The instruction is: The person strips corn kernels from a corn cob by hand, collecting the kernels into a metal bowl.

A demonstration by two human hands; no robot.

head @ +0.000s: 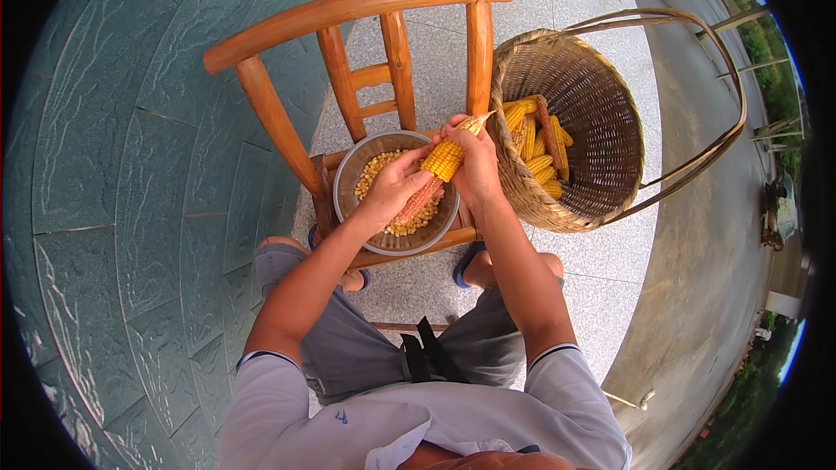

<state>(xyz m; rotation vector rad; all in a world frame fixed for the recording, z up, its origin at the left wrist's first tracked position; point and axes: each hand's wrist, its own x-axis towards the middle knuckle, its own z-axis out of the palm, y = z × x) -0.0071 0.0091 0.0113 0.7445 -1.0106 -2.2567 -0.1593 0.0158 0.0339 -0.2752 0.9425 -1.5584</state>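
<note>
An ear of dried yellow corn is held slantwise in both hands over a metal bowl. Its lower part is a bare reddish cob, while kernels still cover the upper part up to the pale tip. My left hand grips it around the border between bare cob and kernels. Higher up, my right hand holds the kernel-covered end with the thumb pressed on top. Loose corn kernels lie in the bowl, partly hidden by my left hand and the cob. The bowl rests on the seat of a wooden chair.
To the right stands a woven basket with a tall looped handle. Several corn ears and a bare cob lie inside. Green slate tiles are on the left; speckled floor tiles extend beneath the chair.
</note>
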